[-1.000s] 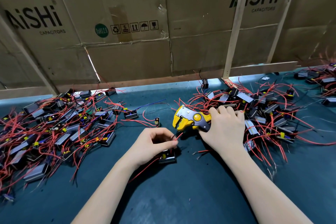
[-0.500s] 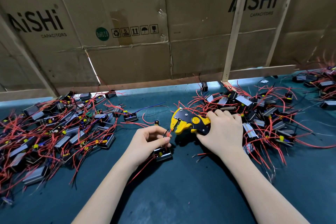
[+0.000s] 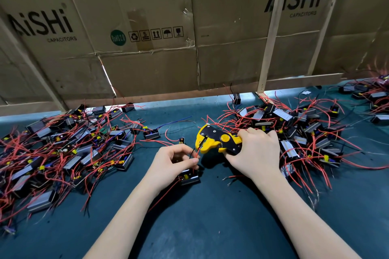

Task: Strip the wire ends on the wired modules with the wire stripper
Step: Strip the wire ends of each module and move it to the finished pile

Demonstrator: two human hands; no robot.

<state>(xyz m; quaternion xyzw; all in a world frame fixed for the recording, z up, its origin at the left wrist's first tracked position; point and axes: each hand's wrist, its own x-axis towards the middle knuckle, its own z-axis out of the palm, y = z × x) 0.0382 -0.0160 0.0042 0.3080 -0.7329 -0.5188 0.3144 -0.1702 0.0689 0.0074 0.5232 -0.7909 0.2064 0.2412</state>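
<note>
My right hand (image 3: 255, 153) grips the handles of a yellow and black wire stripper (image 3: 216, 141), its jaws pointing left. My left hand (image 3: 170, 166) pinches a red and a black wire (image 3: 194, 152) between thumb and forefinger, and their ends reach into the stripper's jaws. These wires come from a small black wired module (image 3: 189, 177) lying on the green mat just under my left hand. One more red wire trails from it toward me.
A heap of wired modules with red wires (image 3: 63, 153) covers the mat on the left, another heap (image 3: 305, 130) lies behind my right hand, and a third (image 3: 370, 99) at far right. Cardboard panels (image 3: 147, 38) wall off the back. Bare green mat (image 3: 200, 227) lies near me.
My left hand lifted the wire ends from the mat up to the stripper's jaws. The stripper tilted slightly, and its jaws now stand around the wire ends.
</note>
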